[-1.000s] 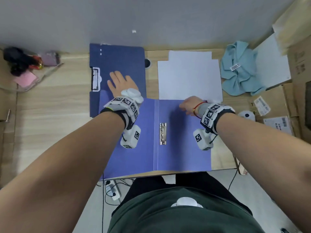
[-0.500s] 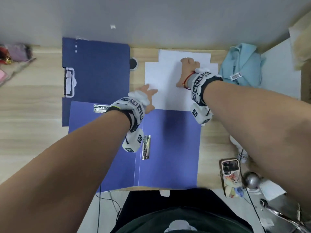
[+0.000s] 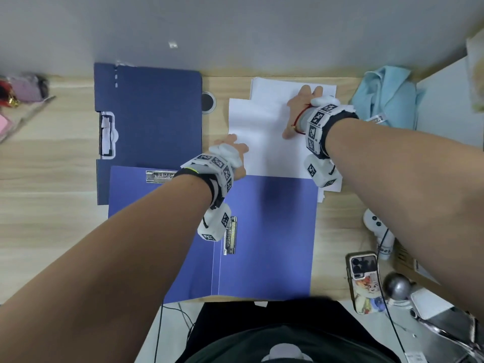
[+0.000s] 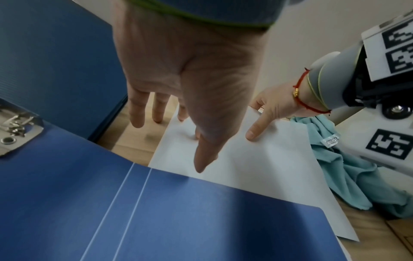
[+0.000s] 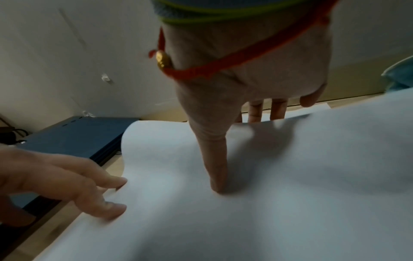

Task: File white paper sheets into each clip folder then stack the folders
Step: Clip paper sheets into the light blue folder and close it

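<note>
Open lighter-blue clip folder (image 3: 264,231) lay flat at the near edge of the wooden desk (image 3: 52,179), metal clip (image 3: 230,235) by its spine; its far-left corner overlapped a darker blue folder (image 3: 149,113), closed, w/ a 2nd clip (image 3: 159,176) showing at that overlap. White paper sheets (image 3: 264,137) sat just beyond the open folder's far edge, right of the dark folder, top sheet askew on the one under it. Right hand (image 3: 301,108) was on the top sheet: thumb pressed down on it, fingers straight & reaching past the sheet's lifted far edge, nothing gripped. Left hand (image 3: 230,150) rested at the sheet's near-left edge, fingers extended, tips touching the paper, not holding it. Light blue cloth (image 3: 387,95) lay right of the paper; phone (image 3: 364,281) at near right.
</note>
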Tool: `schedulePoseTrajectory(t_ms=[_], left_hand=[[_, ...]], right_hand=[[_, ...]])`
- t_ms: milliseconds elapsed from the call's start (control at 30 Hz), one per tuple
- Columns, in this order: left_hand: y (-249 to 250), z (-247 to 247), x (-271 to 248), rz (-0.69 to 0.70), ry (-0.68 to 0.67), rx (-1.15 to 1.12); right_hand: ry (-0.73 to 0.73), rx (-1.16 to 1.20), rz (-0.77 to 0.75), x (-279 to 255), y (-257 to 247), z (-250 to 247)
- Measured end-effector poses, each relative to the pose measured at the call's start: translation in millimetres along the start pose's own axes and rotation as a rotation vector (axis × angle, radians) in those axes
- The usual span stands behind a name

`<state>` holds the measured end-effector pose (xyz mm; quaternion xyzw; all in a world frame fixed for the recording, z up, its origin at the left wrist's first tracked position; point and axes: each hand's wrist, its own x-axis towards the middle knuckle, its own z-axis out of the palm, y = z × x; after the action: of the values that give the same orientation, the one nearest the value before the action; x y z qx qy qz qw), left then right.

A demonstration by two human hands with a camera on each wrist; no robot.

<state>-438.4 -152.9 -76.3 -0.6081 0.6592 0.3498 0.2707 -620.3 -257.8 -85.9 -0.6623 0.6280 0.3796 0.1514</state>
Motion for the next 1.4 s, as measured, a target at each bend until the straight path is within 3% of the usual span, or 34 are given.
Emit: schedulePoseTrajectory(t_ms=[200, 333, 433, 567, 633, 733, 800, 867, 1033, 1133, 1233, 1400], left_hand=[[-6, 0, -1, 0.006, 0.000, -0.027], [-16, -3, -12, -0.058, 0.051, -0.090], [-20, -9, -35, -0.172, 0.154, -0.314], [-33, -6, -67, -0.217, 0.199, -0.558], [-44, 0, -56, -0.214, 0.240, -0.644], [-44, -10, -90, -0.151, 0.343, -0.898], [-46, -18, -106, -0.064, 0.444, -1.015], [-45, -24, -122, 0.025, 0.532, -1.029], [-35, -18, -152, 0.203, 0.568, -0.984], [-27, -3, -162, 0.177, 0.542, -0.890], [-25, 21, -159, 0.133, 0.548, -0.886], [1, 40, -185, 0.061, 0.563, -0.812]], right_hand=[[0.077, 0.195, -0.039, -20, 2, -6], [0.168, 0.407, -0.175, -44, 18, -19], [0.254, 0.404, -0.138, -76, 7, -43], [0.424, 0.590, -0.169, -140, 9, -65], [0.494, 0.755, -0.220, -156, 12, -59], [0.498, 1.153, -0.320, -187, 11, -29], [0.474, 1.433, -0.322, -211, 14, -9], [0.462, 1.552, -0.277, -228, 15, 15], [0.455, 1.598, -0.188, -258, 19, 58], [0.465, 1.588, -0.134, -253, 26, 82], [0.374, 1.552, -0.111, -251, 33, 100], [0.359, 1.537, -0.231, -254, 45, 115]])
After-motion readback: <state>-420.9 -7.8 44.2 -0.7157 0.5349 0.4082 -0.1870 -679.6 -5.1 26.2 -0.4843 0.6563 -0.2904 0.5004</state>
